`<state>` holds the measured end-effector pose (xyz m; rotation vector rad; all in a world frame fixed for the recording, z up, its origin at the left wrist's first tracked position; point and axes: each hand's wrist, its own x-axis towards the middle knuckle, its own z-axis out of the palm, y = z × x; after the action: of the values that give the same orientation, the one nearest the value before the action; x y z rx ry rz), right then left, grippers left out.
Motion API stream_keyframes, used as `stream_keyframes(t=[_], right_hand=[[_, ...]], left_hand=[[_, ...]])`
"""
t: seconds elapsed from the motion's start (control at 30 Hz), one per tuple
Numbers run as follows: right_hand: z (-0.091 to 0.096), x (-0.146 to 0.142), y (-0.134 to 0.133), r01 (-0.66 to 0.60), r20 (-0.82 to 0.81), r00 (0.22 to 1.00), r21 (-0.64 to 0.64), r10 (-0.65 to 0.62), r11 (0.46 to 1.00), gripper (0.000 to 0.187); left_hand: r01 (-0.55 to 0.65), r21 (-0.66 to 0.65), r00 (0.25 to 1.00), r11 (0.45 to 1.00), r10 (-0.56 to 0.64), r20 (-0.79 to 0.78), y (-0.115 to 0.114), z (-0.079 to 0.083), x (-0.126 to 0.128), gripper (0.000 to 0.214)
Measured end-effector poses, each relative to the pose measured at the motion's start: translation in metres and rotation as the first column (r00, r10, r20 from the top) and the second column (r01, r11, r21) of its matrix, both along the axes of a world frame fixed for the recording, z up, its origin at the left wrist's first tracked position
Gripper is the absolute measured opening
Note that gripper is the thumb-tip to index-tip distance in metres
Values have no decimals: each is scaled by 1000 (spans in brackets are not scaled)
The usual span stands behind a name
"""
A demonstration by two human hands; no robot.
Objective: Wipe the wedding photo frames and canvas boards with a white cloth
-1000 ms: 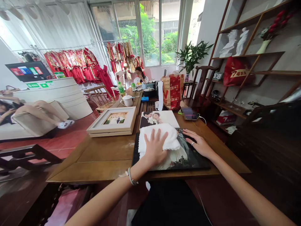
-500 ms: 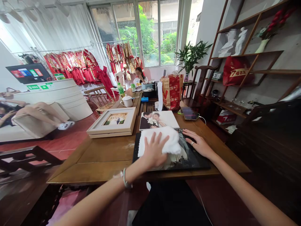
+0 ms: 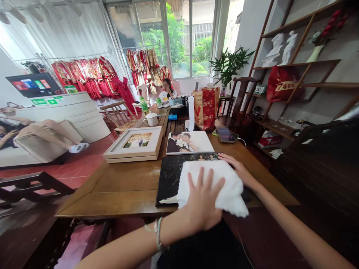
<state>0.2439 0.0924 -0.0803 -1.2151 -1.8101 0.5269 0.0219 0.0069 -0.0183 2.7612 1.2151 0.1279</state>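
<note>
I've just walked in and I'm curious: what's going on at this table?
A person's left hand is spread flat on a white cloth, which covers much of a dark photo panel on the wooden table. The cloth reaches past the panel's near edge. Their right hand is at the panel's far right corner. Just beyond lies a lighter photo panel, and to the left a pale picture frame.
</note>
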Motion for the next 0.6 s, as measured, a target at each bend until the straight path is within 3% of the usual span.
stream_keyframes(t=[0.1, 0.2, 0.27, 0.4, 0.5, 0.6], right_hand=[[2, -3, -1, 43, 45, 998, 7, -43, 999, 35], [2, -4, -1, 56, 69, 996, 16, -57, 998, 34], [2, -4, -1, 55, 75, 996, 14, -56, 998, 34], [1, -3, -2, 59, 71, 996, 6, -59, 998, 35], [2, -5, -3, 61, 61, 996, 11, -61, 998, 34], [1, -4, -2, 63, 52, 997, 6, -63, 998, 34]], left_hand=[[50, -70, 999, 996, -51, -12, -26, 10, -27, 86], [-22, -146, 996, 989, 8, -92, -29, 21, -48, 90], [-101, -139, 987, 985, 81, -141, -15, 24, -57, 91], [-228, -10, 965, 974, 224, -136, 36, 22, -62, 80], [-290, 9, 951, 957, 289, -114, 66, 17, -47, 69], [-279, 24, 956, 960, 280, -86, 67, 10, -20, 71]])
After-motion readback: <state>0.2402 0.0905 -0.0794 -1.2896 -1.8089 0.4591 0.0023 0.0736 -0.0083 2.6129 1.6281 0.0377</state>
